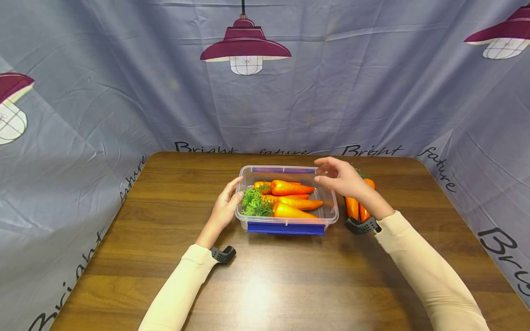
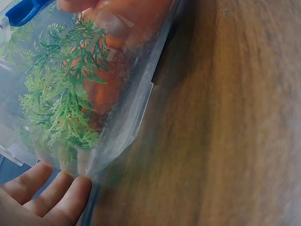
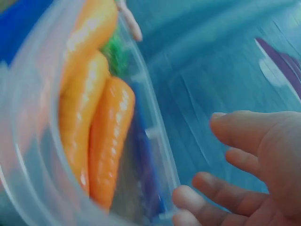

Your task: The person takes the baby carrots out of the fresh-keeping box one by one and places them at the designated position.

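A clear plastic container (image 1: 332,209) with blue latches stands on the table without a lid. Inside lie several orange carrots (image 1: 291,203), their green leafy tops (image 1: 254,202) toward the left end. My left hand (image 1: 223,207) holds the container's left end, the thumb at the rim; in the left wrist view its fingers (image 2: 70,200) lie against the outer wall. Over the far right corner hovers my right hand (image 1: 341,178), fingers loosely bent and holding nothing. The right wrist view shows these fingers (image 3: 225,193) beside the rim, apart from the carrots inside.
More carrots (image 1: 352,208) lie on the table right of the container, partly hidden under the right forearm. The brown wooden table (image 1: 265,280) extends around it. A grey-blue curtain (image 1: 331,92) printed with lamps and lettering hangs behind and at both sides.
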A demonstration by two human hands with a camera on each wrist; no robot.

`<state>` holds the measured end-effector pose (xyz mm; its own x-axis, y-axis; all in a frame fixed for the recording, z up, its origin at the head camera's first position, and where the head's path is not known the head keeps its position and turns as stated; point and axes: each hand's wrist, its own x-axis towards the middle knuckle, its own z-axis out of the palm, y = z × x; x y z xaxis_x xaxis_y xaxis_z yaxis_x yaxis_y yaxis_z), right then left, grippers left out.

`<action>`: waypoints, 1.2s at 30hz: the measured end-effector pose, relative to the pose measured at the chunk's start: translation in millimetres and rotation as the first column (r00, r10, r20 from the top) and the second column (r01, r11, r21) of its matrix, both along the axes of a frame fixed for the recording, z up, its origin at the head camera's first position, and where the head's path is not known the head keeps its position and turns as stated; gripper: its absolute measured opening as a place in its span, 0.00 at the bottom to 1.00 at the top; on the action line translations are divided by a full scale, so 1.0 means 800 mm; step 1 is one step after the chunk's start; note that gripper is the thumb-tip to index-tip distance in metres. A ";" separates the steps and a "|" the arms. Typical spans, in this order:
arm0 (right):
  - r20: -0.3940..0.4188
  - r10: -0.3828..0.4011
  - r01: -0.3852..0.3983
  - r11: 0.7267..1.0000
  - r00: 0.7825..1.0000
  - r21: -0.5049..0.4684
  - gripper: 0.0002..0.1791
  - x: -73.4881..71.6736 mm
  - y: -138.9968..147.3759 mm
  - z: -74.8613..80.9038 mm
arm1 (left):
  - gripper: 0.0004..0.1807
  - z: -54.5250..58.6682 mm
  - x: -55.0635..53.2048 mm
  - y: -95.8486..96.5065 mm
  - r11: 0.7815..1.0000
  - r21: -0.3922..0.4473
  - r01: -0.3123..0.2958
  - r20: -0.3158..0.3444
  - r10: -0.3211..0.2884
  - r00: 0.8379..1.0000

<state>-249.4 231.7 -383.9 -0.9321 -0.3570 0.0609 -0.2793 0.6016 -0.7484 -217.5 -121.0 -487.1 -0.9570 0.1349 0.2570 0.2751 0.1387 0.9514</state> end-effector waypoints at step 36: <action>-0.073 0.409 -0.347 0.845 0.910 0.407 0.25 0.003 -0.074 -0.046 | 0.27 0.001 0.001 0.000 1.000 -0.006 -0.003 -0.003 0.003 1.000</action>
<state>-247.2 172.6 -420.4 -0.7101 -0.7037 -0.0223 -0.6336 0.6524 -0.4158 -216.6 -120.7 -486.3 -0.9565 0.1337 0.2594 0.2778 0.1455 0.9495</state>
